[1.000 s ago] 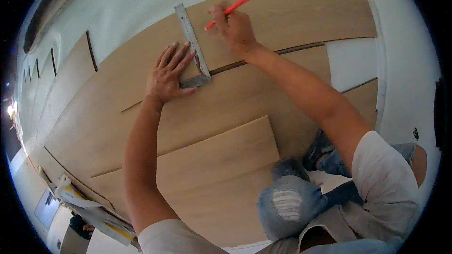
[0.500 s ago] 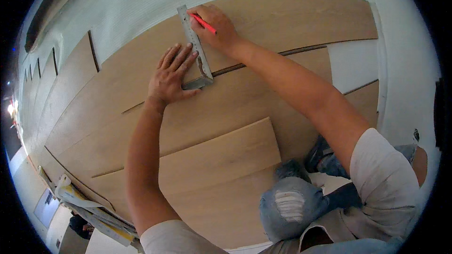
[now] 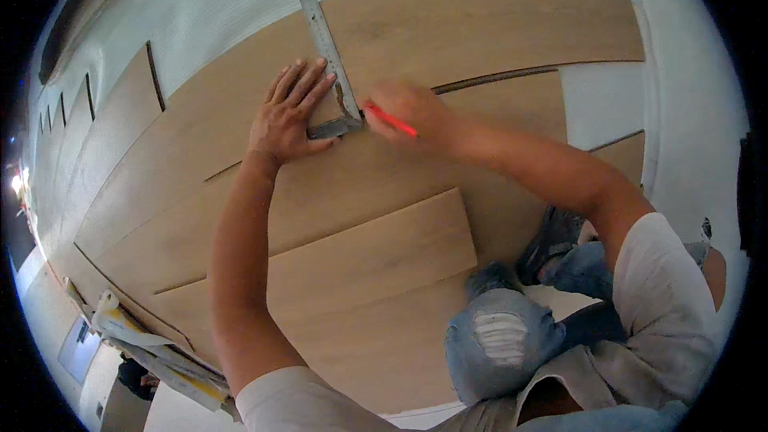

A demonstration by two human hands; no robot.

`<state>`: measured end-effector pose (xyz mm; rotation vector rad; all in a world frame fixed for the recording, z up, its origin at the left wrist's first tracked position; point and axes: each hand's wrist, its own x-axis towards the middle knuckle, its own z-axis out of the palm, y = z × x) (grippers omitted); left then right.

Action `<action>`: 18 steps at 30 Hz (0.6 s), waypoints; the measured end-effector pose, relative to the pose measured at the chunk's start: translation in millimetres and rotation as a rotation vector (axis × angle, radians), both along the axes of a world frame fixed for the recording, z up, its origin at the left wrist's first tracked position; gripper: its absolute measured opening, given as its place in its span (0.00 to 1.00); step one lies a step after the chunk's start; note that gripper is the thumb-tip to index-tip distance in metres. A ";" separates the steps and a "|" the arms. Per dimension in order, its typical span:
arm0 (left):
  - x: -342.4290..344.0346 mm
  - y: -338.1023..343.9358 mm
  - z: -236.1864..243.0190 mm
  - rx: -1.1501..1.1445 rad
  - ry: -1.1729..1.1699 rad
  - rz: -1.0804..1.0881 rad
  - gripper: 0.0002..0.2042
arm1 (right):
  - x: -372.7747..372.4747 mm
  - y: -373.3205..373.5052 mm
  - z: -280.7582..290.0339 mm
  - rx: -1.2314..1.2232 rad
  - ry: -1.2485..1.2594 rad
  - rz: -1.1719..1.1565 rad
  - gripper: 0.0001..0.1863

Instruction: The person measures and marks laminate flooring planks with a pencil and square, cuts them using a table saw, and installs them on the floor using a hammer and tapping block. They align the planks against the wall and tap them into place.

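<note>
A metal try square (image 3: 326, 42) lies across a wood-look floor plank (image 3: 496, 20), its blade reaching the plank's far edge and its stock at the near edge. My left hand (image 3: 290, 116) rests flat with fingers spread, pressing on the plank and against the square's blade and stock. In my right hand (image 3: 420, 116) is a red pencil (image 3: 392, 120), pinched near the corner of the square by the plank's near edge. That hand is slightly blurred, and the pencil's tip cannot be made out clearly.
A loose plank piece (image 3: 376, 244) lies on the laid boards nearer me. Pale underlay (image 3: 232, 8) stretches beyond the planks, with staggered board ends (image 3: 152, 80) at left. Rolled sheeting (image 3: 144, 344) lies at lower left. My jeans-covered knee (image 3: 500, 344) is at lower right.
My right hand has drawn the pencil toward me along the square's blade, from near its far end to the corner by the stock. My left hand stays on the square.
</note>
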<state>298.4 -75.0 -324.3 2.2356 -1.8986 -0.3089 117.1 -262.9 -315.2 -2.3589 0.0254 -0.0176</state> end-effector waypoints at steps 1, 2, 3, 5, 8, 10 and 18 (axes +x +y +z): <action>-0.2 -1.1 1.0 0.003 -0.001 0.001 0.47 | -17.7 2.9 13.3 0.067 0.126 0.038 0.11; -1.7 -3.9 1.3 0.001 0.002 -0.004 0.48 | -32.5 -0.9 25.3 0.129 0.255 0.069 0.11; -3.5 -7.1 1.4 -0.001 0.004 -0.010 0.48 | -43.4 -12.7 33.7 0.146 0.224 0.061 0.10; -5.5 -1.8 2.3 0.012 -0.004 -0.005 0.48 | -65.7 -34.2 54.0 0.193 0.163 0.065 0.10; -6.8 -4.3 2.6 0.004 0.007 -0.007 0.48 | -90.5 -101.4 124.2 0.031 0.552 0.087 0.10; -4.8 0.4 5.0 0.000 0.003 0.005 0.48 | -120.2 -148.5 165.6 -0.177 0.642 0.202 0.10; -16.9 1.5 10.7 0.038 0.013 0.002 0.49 | -358.0 -226.7 246.7 -0.348 0.861 -0.100 0.10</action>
